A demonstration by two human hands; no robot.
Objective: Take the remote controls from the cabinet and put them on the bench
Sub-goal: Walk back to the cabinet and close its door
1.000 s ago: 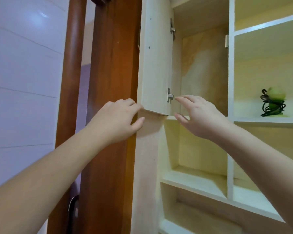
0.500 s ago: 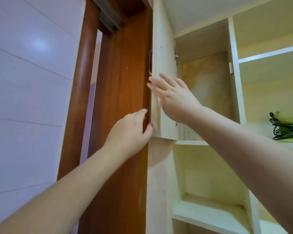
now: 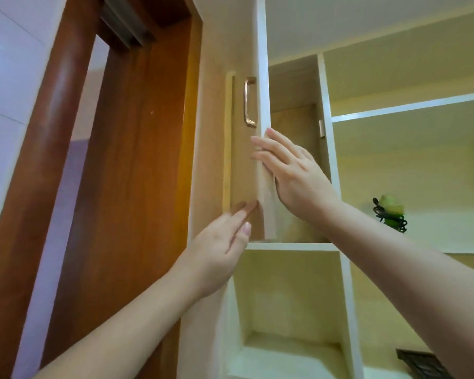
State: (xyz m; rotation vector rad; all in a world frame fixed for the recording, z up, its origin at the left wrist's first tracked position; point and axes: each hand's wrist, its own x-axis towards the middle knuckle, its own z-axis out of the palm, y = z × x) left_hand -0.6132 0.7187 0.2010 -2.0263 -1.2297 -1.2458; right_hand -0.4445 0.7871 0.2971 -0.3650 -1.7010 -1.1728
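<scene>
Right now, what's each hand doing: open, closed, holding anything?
Left hand: open, fingertips on the cabinet door near its lower edge.
Right hand: open, flat against the door's edge, holding nothing.

Matt pale wood cabinet door, shiny coppery metal handle.

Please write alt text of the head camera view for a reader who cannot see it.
Two bare hands hold a pale wooden cabinet door open: the right hand lies flat on its white edge, the left hand touches its lower corner. Behind are cream shelves, one holding a green object wrapped in black cord.
</scene>
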